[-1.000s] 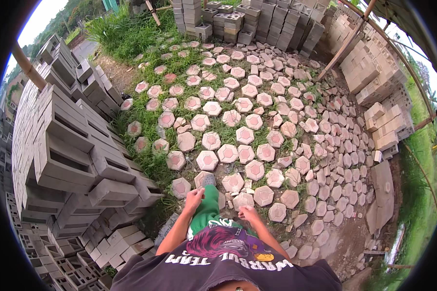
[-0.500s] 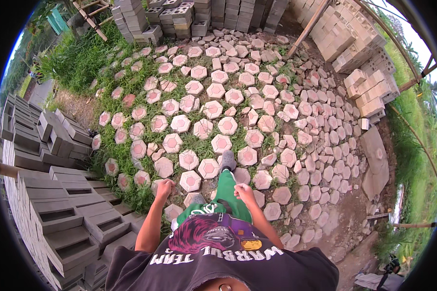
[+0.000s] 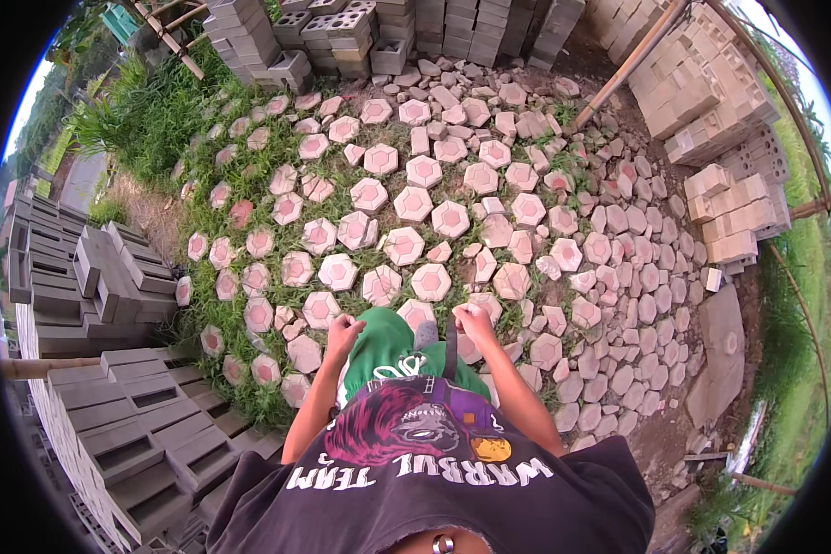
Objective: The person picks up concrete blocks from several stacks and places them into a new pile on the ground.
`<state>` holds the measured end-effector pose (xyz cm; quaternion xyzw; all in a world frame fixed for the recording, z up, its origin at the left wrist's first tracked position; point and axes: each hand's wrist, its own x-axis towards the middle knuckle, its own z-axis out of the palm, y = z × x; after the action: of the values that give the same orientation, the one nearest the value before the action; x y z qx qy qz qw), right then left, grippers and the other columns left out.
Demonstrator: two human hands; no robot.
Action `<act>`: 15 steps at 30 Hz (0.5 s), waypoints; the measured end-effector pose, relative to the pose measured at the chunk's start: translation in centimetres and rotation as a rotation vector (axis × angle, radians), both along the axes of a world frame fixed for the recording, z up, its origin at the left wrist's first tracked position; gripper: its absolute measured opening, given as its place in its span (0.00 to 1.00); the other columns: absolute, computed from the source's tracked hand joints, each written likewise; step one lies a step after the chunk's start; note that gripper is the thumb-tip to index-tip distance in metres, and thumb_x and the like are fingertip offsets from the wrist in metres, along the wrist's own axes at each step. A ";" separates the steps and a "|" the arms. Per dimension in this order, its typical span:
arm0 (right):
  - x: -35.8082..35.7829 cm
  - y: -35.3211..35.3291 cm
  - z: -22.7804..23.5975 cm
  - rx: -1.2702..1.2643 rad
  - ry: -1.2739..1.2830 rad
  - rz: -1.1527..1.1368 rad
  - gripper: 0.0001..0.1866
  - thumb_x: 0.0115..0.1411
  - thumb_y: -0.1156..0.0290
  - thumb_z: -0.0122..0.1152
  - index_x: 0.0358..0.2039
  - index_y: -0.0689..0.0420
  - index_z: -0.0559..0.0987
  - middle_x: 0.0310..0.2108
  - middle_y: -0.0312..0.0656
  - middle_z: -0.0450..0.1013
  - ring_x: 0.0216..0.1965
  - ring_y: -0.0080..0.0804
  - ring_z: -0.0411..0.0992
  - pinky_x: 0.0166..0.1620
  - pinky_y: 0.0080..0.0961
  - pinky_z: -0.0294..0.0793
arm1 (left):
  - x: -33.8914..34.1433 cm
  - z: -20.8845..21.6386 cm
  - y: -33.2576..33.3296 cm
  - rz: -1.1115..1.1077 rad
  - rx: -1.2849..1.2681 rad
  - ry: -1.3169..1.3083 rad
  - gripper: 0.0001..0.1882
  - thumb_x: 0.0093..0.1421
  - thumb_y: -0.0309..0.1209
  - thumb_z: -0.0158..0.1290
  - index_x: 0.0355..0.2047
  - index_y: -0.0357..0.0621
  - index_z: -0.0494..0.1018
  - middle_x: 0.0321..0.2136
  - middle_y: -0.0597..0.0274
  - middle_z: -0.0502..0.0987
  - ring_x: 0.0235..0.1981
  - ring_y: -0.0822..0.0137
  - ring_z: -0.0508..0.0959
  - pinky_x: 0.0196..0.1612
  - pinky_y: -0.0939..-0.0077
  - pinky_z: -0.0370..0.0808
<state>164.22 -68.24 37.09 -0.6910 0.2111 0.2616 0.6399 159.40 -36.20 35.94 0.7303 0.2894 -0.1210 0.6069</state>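
Observation:
My left hand [image 3: 344,336] hangs in front of the left thigh with its fingers curled in, and nothing shows in it. On the right, my right hand [image 3: 475,321] is curled too, its fingertips beside the upper end of a dark strap [image 3: 451,349]. Whether they touch the strap I cannot tell. The strap runs along my green pants [image 3: 379,340], which have a white drawstring. One grey shoe [image 3: 425,334] shows between the legs. Hexagonal paving stones [image 3: 403,246], pale with reddish centres, lie on the ground ahead of both hands.
Grey concrete blocks [image 3: 143,406] are stacked close on my left, with more hollow blocks [image 3: 346,28] at the back. Pale blocks [image 3: 702,88] stand at the far right by a leaning pole [image 3: 632,65]. Grass [image 3: 138,115] grows among broken stones.
My left knee has come forward, and the right leg no longer stretches ahead. Both hands have moved forward, staying curled. The dark strap now reaches up beside my right hand.

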 end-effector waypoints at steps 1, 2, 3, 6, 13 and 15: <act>2.1 -0.2 0.3 -0.003 -0.029 -0.003 0.09 0.56 0.67 0.56 0.30 0.59 0.76 0.19 0.33 0.70 0.19 0.19 0.68 0.23 0.17 0.68 | 2.7 0.4 -0.9 0.028 -0.009 -0.013 0.13 0.49 0.32 0.58 0.17 0.44 0.64 0.16 0.67 0.71 0.18 0.77 0.68 0.22 0.81 0.64; 4.2 -0.2 0.2 0.000 -0.057 -0.002 0.09 0.56 0.66 0.56 0.29 0.60 0.75 0.18 0.33 0.70 0.18 0.18 0.67 0.21 0.18 0.66 | 5.1 0.5 -1.4 0.020 -0.032 -0.008 0.14 0.50 0.33 0.57 0.16 0.45 0.63 0.16 0.66 0.71 0.18 0.77 0.68 0.22 0.80 0.64; 6.2 -0.3 0.2 -0.001 -0.056 0.002 0.09 0.56 0.66 0.56 0.29 0.60 0.75 0.18 0.33 0.70 0.18 0.18 0.67 0.21 0.18 0.66 | 7.4 0.6 -2.1 0.009 -0.056 -0.003 0.15 0.51 0.34 0.57 0.15 0.45 0.63 0.16 0.65 0.71 0.18 0.76 0.69 0.22 0.80 0.64; 11.9 0.2 0.4 0.034 -0.042 0.012 0.13 0.58 0.61 0.56 0.27 0.59 0.75 0.17 0.33 0.69 0.18 0.19 0.68 0.22 0.17 0.69 | 13.8 1.6 -4.5 -0.026 -0.030 -0.005 0.20 0.55 0.40 0.54 0.13 0.42 0.67 0.14 0.64 0.71 0.17 0.76 0.69 0.21 0.79 0.64; 26.8 0.0 -0.8 0.016 0.023 -0.054 0.14 0.58 0.60 0.56 0.24 0.56 0.73 0.17 0.32 0.69 0.18 0.18 0.68 0.24 0.16 0.70 | 31.1 -1.9 -5.5 -0.238 -0.062 -0.021 0.24 0.60 0.45 0.47 0.16 0.37 0.71 0.14 0.63 0.72 0.18 0.73 0.69 0.24 0.75 0.66; 31.5 0.1 -0.3 -0.047 0.071 -0.032 0.13 0.58 0.61 0.56 0.23 0.56 0.73 0.19 0.32 0.70 0.19 0.18 0.69 0.25 0.16 0.70 | 37.7 -1.5 -4.8 -0.207 -0.130 -0.050 0.25 0.62 0.45 0.43 0.20 0.36 0.72 0.16 0.62 0.73 0.20 0.71 0.70 0.27 0.74 0.67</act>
<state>195.74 -68.17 36.77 -0.6926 0.2509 0.2708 0.6197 197.05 -40.99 34.41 0.7180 0.1890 -0.1832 0.6444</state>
